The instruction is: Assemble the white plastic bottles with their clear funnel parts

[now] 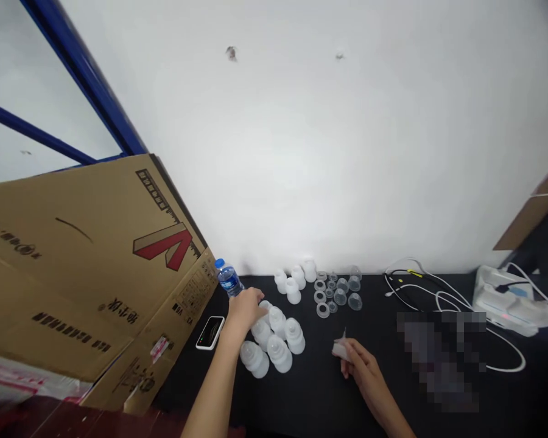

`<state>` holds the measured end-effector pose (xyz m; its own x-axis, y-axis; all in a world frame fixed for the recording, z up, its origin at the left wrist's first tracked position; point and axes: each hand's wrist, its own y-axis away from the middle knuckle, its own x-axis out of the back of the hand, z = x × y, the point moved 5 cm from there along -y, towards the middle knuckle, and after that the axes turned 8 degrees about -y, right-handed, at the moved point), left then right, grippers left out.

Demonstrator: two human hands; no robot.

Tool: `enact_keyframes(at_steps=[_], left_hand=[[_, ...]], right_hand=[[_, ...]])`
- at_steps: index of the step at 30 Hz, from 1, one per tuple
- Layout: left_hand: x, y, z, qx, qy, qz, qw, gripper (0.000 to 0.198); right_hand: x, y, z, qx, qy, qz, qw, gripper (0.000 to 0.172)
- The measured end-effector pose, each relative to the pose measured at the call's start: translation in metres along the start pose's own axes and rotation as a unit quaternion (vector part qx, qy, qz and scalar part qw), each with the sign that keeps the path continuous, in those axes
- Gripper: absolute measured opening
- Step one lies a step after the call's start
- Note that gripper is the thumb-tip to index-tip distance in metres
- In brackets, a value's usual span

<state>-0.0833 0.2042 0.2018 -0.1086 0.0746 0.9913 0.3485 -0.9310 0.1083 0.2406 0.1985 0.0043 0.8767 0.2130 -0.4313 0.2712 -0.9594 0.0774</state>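
My left hand (246, 306) reaches over a cluster of white plastic bottle-shaped parts (274, 344) on the black table, its fingers curled around the rearmost one (265, 307). My right hand (363, 360) rests on the table to the right, pinching a small translucent part (340, 348). Behind the cluster stand more white parts (295, 281) and several small clear rings and cups (338, 292).
A large cardboard box (91, 267) fills the left side. A water bottle (228, 280) and a phone (210, 332) lie by it. White and black cables (438, 295) and a white device (511, 301) sit at the right, a white wall behind.
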Motion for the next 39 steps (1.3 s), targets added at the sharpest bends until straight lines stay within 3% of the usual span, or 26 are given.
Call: enact_keyframes(at_steps=[3,8,14,24,29,33,36,39], left_hand=[[-0.003,-0.008,0.001,0.002,-0.024,-0.009,1.0,0.028],[-0.007,-0.018,-0.002,-0.007,-0.047,-0.014,0.999,0.024],[-0.006,-0.035,-0.003,-0.016,-0.077,-0.013,0.997,0.024],[0.008,-0.049,0.019,-0.057,-0.066,0.001,0.996,0.021],[0.03,-0.03,0.037,-0.087,-0.032,0.027,0.995,0.021],[0.042,-0.001,0.065,-0.137,0.02,0.065,0.988,0.021],[0.034,0.027,0.093,-0.198,0.057,0.095,0.974,0.017],[0.006,0.052,0.116,-0.226,0.09,0.083,0.966,0.019]], right_hand=[[-0.003,0.0,0.002,-0.006,-0.035,-0.015,0.999,0.061],[-0.007,0.0,0.002,0.007,-0.038,-0.028,0.999,0.048],[-0.01,0.004,-0.015,0.052,0.0,-0.022,0.998,0.044],[-0.006,0.001,-0.004,0.049,-0.018,-0.021,0.998,0.045],[-0.005,-0.001,0.001,0.046,-0.042,-0.007,0.998,0.05],[-0.003,0.0,-0.004,0.066,-0.064,0.025,0.995,0.052],[-0.002,0.001,-0.01,0.078,-0.08,0.034,0.993,0.05],[-0.004,0.001,-0.014,0.068,-0.107,0.031,0.991,0.052]])
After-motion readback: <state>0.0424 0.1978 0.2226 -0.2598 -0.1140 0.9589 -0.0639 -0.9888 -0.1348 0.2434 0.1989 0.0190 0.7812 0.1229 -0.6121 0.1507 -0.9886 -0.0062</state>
